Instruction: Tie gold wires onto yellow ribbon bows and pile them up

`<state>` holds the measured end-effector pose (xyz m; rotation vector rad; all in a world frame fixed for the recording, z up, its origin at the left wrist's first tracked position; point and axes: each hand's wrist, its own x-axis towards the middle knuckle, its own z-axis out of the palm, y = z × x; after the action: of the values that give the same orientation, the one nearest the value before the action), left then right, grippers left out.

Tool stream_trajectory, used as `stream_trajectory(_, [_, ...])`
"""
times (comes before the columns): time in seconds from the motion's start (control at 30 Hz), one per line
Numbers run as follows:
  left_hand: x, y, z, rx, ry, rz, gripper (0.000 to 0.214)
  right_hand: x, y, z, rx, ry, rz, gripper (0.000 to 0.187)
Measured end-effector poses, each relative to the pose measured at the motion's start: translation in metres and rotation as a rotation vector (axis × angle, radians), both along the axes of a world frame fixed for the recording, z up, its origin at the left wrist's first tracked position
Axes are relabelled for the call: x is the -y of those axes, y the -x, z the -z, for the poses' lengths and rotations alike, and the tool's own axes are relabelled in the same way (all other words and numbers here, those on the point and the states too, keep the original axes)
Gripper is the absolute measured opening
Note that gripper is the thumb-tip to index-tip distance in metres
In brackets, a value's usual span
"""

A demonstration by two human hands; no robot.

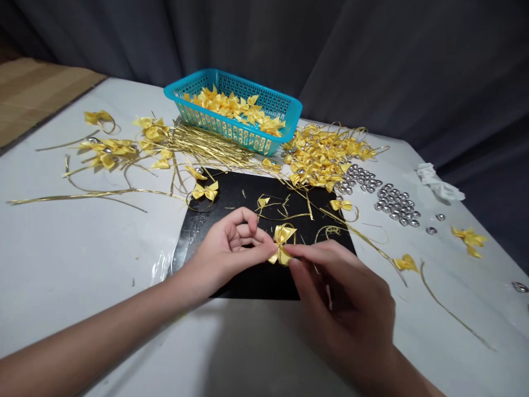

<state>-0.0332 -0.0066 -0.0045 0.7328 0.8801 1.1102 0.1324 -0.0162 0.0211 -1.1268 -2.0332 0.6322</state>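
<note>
Between my two hands, over the black mat [248, 284], is a yellow satin ribbon bow [284, 236] with a loop of gold cord behind it. My left hand [237, 242] pinches the bow's left side between thumb and a curled finger. From the right, my right hand [351, 298] grips its other side with thumb and forefinger; the remaining fingers are curled and partly in shadow. Scraps of gold cord [285, 207] and a small yellow ribbon piece [263, 202] lie on the mat just beyond the bow.
Behind the mat stands a blue plastic basket [295, 113] of yellow bows, with gold cords [206, 146] heaped before it. A pile of looped bows [322, 154] and silver beads [397, 204] lie to the right. More bows [107, 151] are at left; crumpled white material [440, 183] lies far right.
</note>
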Motion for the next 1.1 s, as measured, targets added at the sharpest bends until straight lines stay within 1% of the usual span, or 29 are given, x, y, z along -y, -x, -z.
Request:
stream_trajectory(0.1, [0.0,0.0,-0.001,-0.008,0.0,-0.007,0.03,-0.001,0.002,0.002,0.045,-0.035,0.007,0.016])
stream_trajectory(0.27, [0.0,0.0,-0.002,-0.017,-0.012,-0.006,0.029,-0.003,0.003,0.003,0.022,-0.089,0.017,0.012])
stream_trajectory(0.6, [0.002,0.001,0.001,-0.025,-0.007,-0.007,0.025,-0.002,0.004,0.007,0.102,-0.193,0.034,0.015])
stream_trajectory(0.67, [0.001,0.001,0.001,-0.03,-0.008,-0.008,0.026,-0.002,0.004,0.008,0.106,-0.189,0.011,0.017])
stream_trajectory(0.77, [0.001,0.001,0.001,-0.029,-0.001,-0.012,0.027,-0.002,0.002,0.007,0.089,-0.142,-0.045,0.022])
stream_trajectory(0.83, [0.0,0.001,0.001,-0.015,0.019,-0.02,0.028,-0.002,0.0,0.005,0.041,-0.121,-0.058,0.025])
stream_trajectory(0.97, [-0.002,0.003,0.001,0.072,0.042,-0.004,0.028,0.002,-0.006,0.001,-0.11,-0.103,-0.011,0.029])
stream_trajectory(1.1, [-0.003,0.005,0.001,0.164,0.05,0.072,0.027,0.007,-0.004,0.001,-0.194,-0.035,0.104,0.036])
